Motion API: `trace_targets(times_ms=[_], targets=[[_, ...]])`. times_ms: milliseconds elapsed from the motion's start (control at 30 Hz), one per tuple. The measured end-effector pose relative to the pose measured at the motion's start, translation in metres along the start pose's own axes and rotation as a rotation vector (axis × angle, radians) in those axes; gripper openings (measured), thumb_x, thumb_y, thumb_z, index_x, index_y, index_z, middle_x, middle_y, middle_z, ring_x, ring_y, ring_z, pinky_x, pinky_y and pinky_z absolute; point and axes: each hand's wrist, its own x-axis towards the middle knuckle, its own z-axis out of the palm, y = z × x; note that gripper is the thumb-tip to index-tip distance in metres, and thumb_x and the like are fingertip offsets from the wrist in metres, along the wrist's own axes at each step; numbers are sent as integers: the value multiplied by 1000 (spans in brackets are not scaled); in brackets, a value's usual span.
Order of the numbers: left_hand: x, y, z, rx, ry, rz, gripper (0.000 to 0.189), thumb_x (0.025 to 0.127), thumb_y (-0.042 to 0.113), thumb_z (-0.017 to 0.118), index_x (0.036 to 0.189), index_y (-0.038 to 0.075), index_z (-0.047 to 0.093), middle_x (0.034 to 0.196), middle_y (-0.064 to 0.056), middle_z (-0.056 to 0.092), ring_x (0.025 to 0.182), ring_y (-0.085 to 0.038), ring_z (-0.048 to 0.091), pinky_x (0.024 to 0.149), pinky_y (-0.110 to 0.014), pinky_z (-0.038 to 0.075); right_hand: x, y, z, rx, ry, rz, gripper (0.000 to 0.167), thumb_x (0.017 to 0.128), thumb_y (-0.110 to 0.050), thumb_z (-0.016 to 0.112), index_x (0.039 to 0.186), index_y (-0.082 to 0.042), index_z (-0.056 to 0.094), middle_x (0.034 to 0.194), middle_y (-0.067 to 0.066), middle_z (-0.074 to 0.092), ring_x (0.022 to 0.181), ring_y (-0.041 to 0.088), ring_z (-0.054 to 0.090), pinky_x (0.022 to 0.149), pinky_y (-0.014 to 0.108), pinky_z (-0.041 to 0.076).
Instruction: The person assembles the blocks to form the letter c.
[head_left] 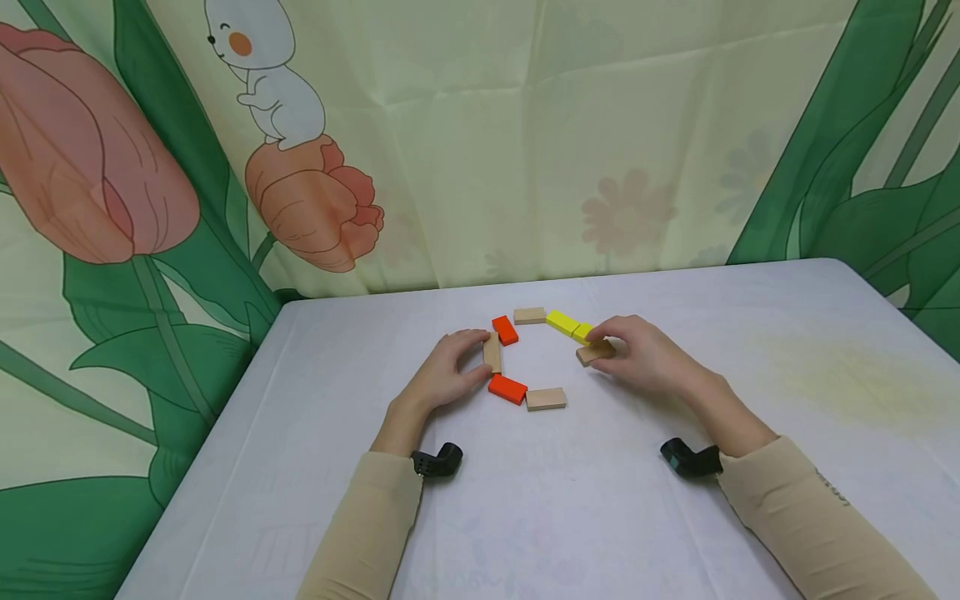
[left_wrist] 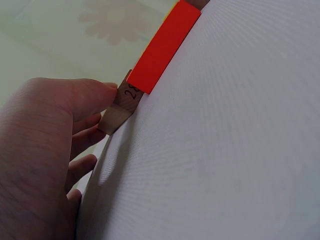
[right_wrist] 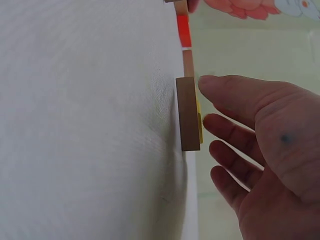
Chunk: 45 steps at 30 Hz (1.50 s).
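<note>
Flat rectangular blocks form a rough ring in the head view. At its left side my left hand [head_left: 448, 368] pinches a plain wooden block [head_left: 492, 353] lengthwise, thumb at the near end and a finger at the far end. Dark printing shows on this wooden block [left_wrist: 125, 102] in the left wrist view, beside a red block [left_wrist: 165, 47]. On the right, my right hand [head_left: 645, 352] is over another plain wooden block [head_left: 592, 355]. In the right wrist view, the thumb and loosely bent fingers lie just off that wooden block [right_wrist: 187, 115].
Two yellow blocks [head_left: 562, 322] and a wooden block [head_left: 529, 316] make up the far side. A red block [head_left: 505, 330] lies at the upper left. Nearer me are a red block [head_left: 507, 389] and a wooden block [head_left: 546, 399]. A white cloth covers the table [head_left: 540, 517]; a printed curtain [head_left: 480, 167] hangs behind.
</note>
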Motion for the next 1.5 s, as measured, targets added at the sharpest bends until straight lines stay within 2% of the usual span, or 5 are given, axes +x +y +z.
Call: trace_targets(times_ms=[700, 967, 1200, 1500], targets=[[0, 1, -1, 5, 4, 13, 56, 93, 28, 68, 146, 14, 54, 149, -3, 51, 141, -22, 39, 117, -45, 29, 2, 4, 0, -80, -34, -30, 27, 87, -1, 76, 113, -1, 72, 112, 11, 67, 107, 33, 57, 97, 54, 47], [0, 0, -1, 1, 3, 23, 56, 93, 28, 67, 146, 14, 54, 148, -4, 51, 141, -22, 39, 119, -44, 25, 1, 4, 2, -81, -30, -77, 23, 86, 4, 76, 108, -1, 75, 109, 11, 67, 104, 34, 57, 97, 54, 48], [0, 0, -1, 4, 1, 18, 56, 93, 27, 67, 146, 14, 54, 148, -3, 51, 140, -22, 40, 116, -45, 31, 1, 2, 3, -88, -53, -80, 24, 86, 5, 75, 108, -3, 75, 109, 10, 66, 105, 34, 57, 97, 53, 48], [0, 2, -2, 5, 1, 15, 56, 93, 28, 68, 146, 15, 54, 149, -3, 51, 140, -22, 39, 116, -45, 31, 1, -2, 4, -89, -91, -97, 26, 84, 8, 76, 106, -7, 76, 109, 6, 66, 107, 33, 56, 98, 54, 48]])
